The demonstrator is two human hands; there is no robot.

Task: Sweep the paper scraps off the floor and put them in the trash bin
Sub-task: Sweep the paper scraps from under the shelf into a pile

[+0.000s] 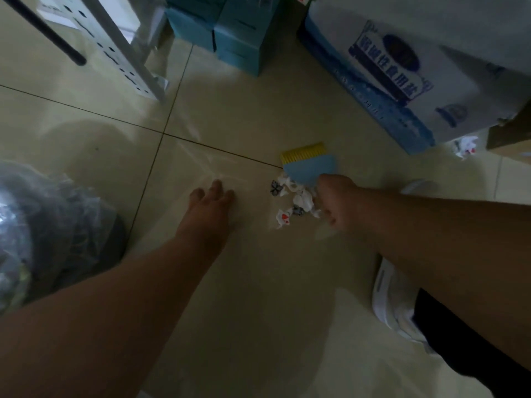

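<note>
Several crumpled paper scraps [293, 201] with red and black prints lie in a small heap on the beige tiled floor. My right hand [334, 199] is closed around the handle of a small blue brush with yellow bristles [309, 163], held just behind the heap. My left hand [211, 209] hovers low over the floor to the left of the scraps, fingers apart and holding nothing. The trash bin [43, 225], lined with a clear plastic bag, stands at the left edge. One more scrap [465, 145] lies by the boxes at the right.
A white and blue printed carton [402, 76] and a brown box [508, 136] block the right. Light-blue boxes [230, 33] stand at the back. A perforated metal shelf leg [120, 53] rises at the back left. My white shoe [393, 300] rests at the lower right.
</note>
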